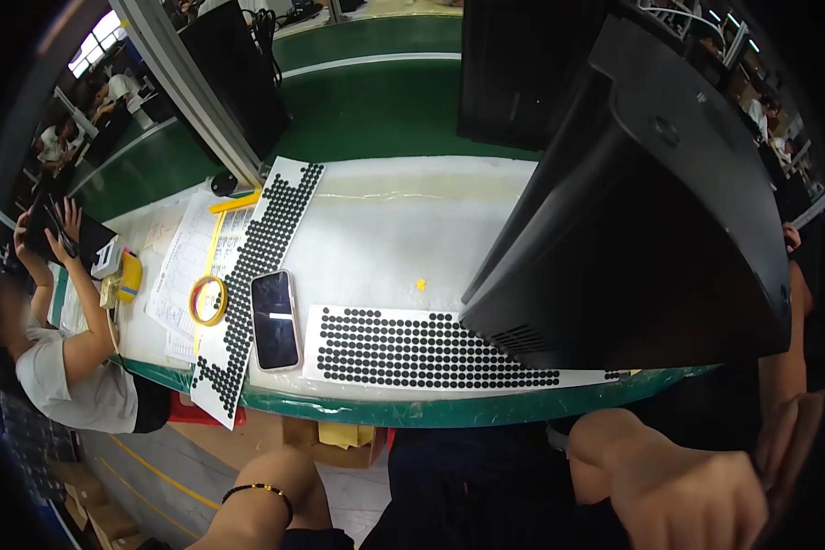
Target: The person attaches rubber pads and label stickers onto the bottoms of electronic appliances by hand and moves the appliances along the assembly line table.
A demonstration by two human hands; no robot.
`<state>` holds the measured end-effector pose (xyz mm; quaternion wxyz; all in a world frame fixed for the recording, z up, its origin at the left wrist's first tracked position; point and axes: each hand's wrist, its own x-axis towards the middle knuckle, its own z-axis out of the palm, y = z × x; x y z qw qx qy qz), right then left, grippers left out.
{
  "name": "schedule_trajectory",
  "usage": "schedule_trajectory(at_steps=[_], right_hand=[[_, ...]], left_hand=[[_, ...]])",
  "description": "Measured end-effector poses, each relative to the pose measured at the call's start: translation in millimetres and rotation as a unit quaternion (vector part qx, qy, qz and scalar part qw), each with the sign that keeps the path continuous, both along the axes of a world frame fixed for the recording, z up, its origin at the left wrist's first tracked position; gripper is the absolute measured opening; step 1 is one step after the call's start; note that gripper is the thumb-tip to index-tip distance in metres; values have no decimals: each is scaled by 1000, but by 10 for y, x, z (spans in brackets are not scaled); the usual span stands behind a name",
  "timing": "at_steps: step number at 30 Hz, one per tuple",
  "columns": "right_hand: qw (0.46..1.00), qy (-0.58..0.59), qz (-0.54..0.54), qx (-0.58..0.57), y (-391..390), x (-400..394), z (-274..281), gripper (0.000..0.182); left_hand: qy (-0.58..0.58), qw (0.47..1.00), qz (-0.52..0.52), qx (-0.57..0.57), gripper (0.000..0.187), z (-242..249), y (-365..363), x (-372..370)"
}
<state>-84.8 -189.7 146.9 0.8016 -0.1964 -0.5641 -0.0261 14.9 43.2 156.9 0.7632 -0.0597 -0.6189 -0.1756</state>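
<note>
Sheet of black dots (pixel 435 353) lies along surface's (pixel 367 257) near edge; black housing (pixel 642 247) hides its right part. Left hand (pixel 289 472), right hand (pixel 701 500) low, nearer than surface; cannot tell either grip. Judgement: steady housing, spare dots scuffing.

On your bench (pixel 385 243): phone (pixel 275 323) near side, between left dot sheet (pixel 278 220) and right dot sheet (pixel 403 348). Tape roll (pixel 192 302) at left dot sheet's left edge; papers (pixel 176 280) further left. Housing (pixel 642 238) right, partly hiding right dot sheet from you.
</note>
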Motion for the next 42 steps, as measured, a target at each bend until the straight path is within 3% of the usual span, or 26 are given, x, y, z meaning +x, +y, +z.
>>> schedule_trajectory(at_steps=[1, 4, 6, 7, 8, 9, 10, 12, 14, 15, 16, 19, 22, 26, 27, 30, 34, 35, 38, 42], right_hand=[[999, -32, -32, -20, 2, 14, -93, 25], [980, -101, -64, -159, -164, 51, -376, 22], [967, -24, -118, -223, -291, -155, -670, 13], [951, -1, -171, -257, -419, -216, -874, 5], [916, 66, -226, -325, -524, -310, -967, 9], [870, 132, -266, -393, -628, -405, -1060, 14], [788, 240, -302, -480, -657, -494, -1108, 17], [593, 371, -399, -593, -638, -621, -1252, 23], [406, 504, -536, -542, -492, -609, -1389, 21], [374, 511, -533, -561, -468, -615, -1443, 22], [340, 515, -531, -581, -472, -620, -1475, 23], [313, 450, -570, -612, -502, -642, -1630, 23], [203, 320, -676, -632, -552, -726, -1910, 26], [177, 225, -705, -649, -589, -696, -2045, 32], [188, 240, -692, -655, -553, -681, -1963, 30], [153, 171, -704, -672, -588, -649, -1983, 21], [174, 202, -683, -680, -577, -628, -2040, 17], [156, 200, -687, -681, -577, -627, -2076, 16], [181, 288, -655, -675, -590, -621, -2033, 24], [190, 229, -713, -635, -615, -585, -2010, 27]], left_hand=[[-30, 997, 30, -64, 15, -98, -141, 46], [-141, 984, -92, 63, 14, -430, -50, 297], [-151, 979, -8, 134, 24, -774, -130, 408], [-27, 922, 98, 374, 13, -931, -3, 223], [-20, 840, 225, 493, 12, -1086, -43, 196], [-21, 731, 309, 609, 16, -1242, -83, 168], [-143, 655, 412, 617, 20, -1443, -314, 280], [-243, 519, 576, 583, 29, -1893, -531, 230], [-288, 446, 639, 556, 34, -2112, -622, 175], [-310, 409, 669, 538, 36, -2166, -661, 169], [-311, 416, 667, 534, 37, -2214, -692, 161], [-329, 420, 654, 537, 43, -2197, -651, 204], [-342, 410, 661, 528, 36, -2191, -681, 258], [-370, 398, 653, 528, 30, -2165, -721, 290], [-380, 391, 657, 521, 30, -2150, -734, 311], [-364, 400, 654, 528, 26, -2137, -763, 368], [-379, 390, 664, 513, 24, -2145, -774, 419], [-371, 389, 670, 513, 22, -2164, -799, 409], [-362, 383, 677, 513, 15, -2189, -798, 443], [-349, 397, 670, 521, 9, -2160, -853, 554]])
